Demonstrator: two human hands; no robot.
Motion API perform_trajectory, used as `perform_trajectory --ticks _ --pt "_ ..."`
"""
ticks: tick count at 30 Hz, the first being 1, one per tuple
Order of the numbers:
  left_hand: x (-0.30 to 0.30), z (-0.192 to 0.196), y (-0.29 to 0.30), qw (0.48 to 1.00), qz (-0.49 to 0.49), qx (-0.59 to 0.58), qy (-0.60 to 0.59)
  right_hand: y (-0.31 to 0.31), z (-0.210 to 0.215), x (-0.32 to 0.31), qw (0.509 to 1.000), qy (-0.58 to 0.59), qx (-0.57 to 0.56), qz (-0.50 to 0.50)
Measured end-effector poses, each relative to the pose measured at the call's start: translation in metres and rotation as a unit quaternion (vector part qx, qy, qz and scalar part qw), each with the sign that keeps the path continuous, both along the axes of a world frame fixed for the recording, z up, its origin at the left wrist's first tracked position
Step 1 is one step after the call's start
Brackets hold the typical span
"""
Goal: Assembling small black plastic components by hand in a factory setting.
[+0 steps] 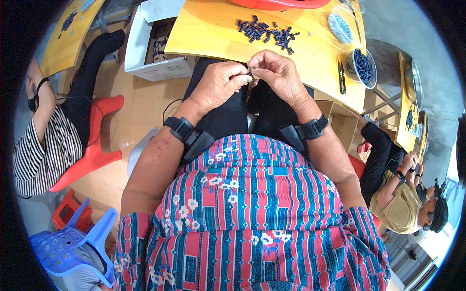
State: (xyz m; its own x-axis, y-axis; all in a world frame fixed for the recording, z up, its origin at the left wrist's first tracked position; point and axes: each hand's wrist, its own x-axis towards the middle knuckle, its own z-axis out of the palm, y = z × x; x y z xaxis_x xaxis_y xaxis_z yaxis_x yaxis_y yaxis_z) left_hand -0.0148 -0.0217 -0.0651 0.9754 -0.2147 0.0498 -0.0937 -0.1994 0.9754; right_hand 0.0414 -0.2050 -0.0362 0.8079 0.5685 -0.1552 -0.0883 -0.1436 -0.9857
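Note:
My left hand (219,86) and my right hand (278,75) meet over my lap, at the near edge of the yellow table (208,34). Thumb and fingers of both are pinched together around a small dark piece (250,72), mostly hidden by the fingertips. Beyond them, a loose pile of small dark blue cylindrical pieces (257,31) lies on the tabletop. To the right stands a clear round tub (373,83) filled with similar dark pieces. A slim black pen-like tool (341,78) lies beside that tub.
Farther right is a clear tub of light blue bits (341,28). A red basin (281,5) sits at the far edge. An open white carton (162,69) stands left of the table, a brown box (341,116) below its right side. People sit on both sides; a blue chair (73,242) is lower left.

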Motion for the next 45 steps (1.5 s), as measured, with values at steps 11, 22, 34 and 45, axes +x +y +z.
perform_trajectory --ticks 11,22,34,45 --pt "-0.002 -0.005 0.001 0.998 0.011 -0.045 0.034 0.011 0.018 -0.002 0.969 -0.214 -0.114 0.046" --pt "0.001 -0.009 0.004 0.984 0.019 -0.148 0.098 0.002 -0.001 -0.010 0.990 -0.131 -0.044 -0.037" --pt "0.001 -0.011 0.004 0.975 0.024 -0.196 0.104 0.009 0.001 -0.014 0.985 -0.153 -0.023 -0.076" --pt "0.003 -0.010 0.007 0.978 0.007 -0.180 0.103 0.006 0.013 -0.008 0.995 -0.088 -0.023 -0.042"
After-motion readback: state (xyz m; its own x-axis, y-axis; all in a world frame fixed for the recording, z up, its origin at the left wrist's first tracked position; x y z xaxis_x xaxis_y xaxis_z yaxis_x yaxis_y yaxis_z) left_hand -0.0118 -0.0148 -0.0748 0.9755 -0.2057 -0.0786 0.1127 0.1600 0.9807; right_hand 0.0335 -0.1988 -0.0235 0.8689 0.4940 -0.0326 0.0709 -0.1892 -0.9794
